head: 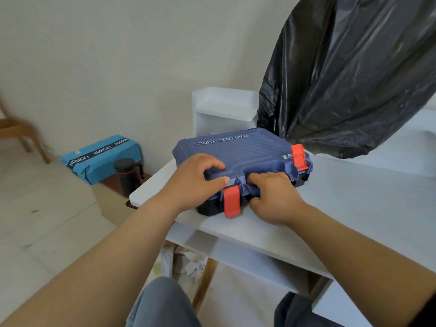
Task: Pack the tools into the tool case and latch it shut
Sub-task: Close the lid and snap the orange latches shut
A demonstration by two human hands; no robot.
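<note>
- The case lies lid-down-shut on the table, its near corner at the table's 9 o'clock edge.
- Risk: pressing there could slide it off; the near latch hangs loose, the far latch at 2 o'clock stands unclipped.
- Left hand lies palm down, fingers curled over the lid's edge.
- Right hand is curled around the handle, fingers together.

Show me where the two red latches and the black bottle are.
near latch point(231, 201), head view, middle of its flap
far latch point(299, 156), head view, middle of its flap
black bottle point(126, 178), head view, its body
</note>
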